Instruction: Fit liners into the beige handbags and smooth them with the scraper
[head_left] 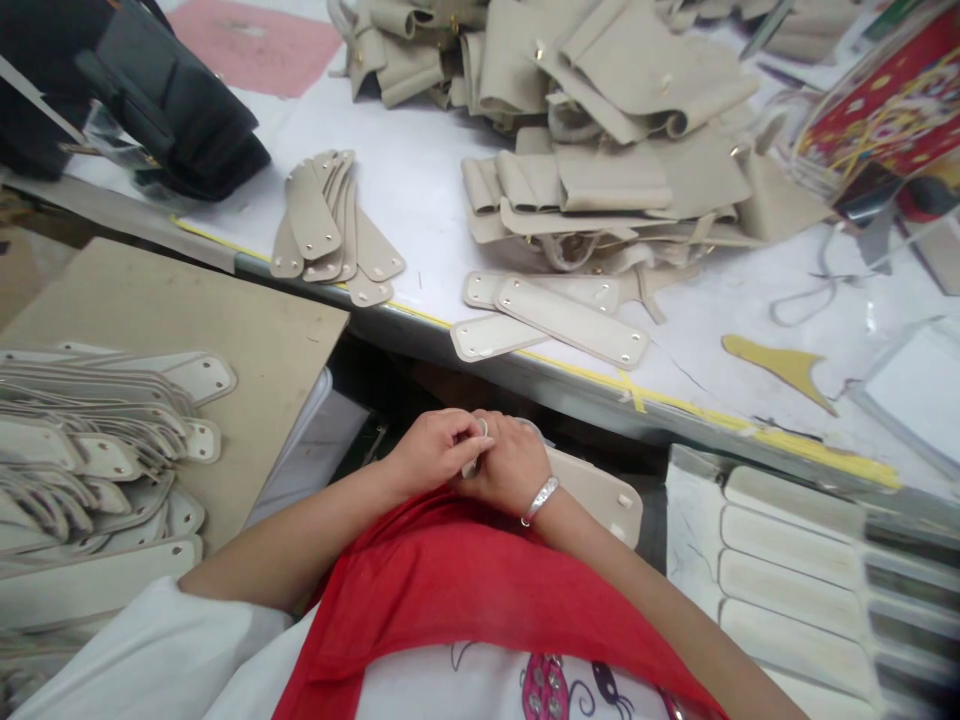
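Note:
My left hand [439, 450] and my right hand [514, 465] meet close to my body, just in front of the table edge. Both are closed, with fingers pinched around a beige leather strap piece [592, 490]. Its rounded end with metal fittings sticks out to the right from beneath my right wrist. A narrow pale edge shows between the fingertips, while most of the gripped part is hidden. Ahead on the table, nearest my hands, lie a few similar beige strap pieces [574, 320] with small metal studs, overlapping one another.
More strap pieces lie fanned on the table [319, 215] and heaped on a board [285, 320] at left. Folded beige bag parts [615, 185] are piled behind. A black bag [176, 110] stands back left. A yellow piece [780, 365] and a rack of beige strips [795, 570] are at right.

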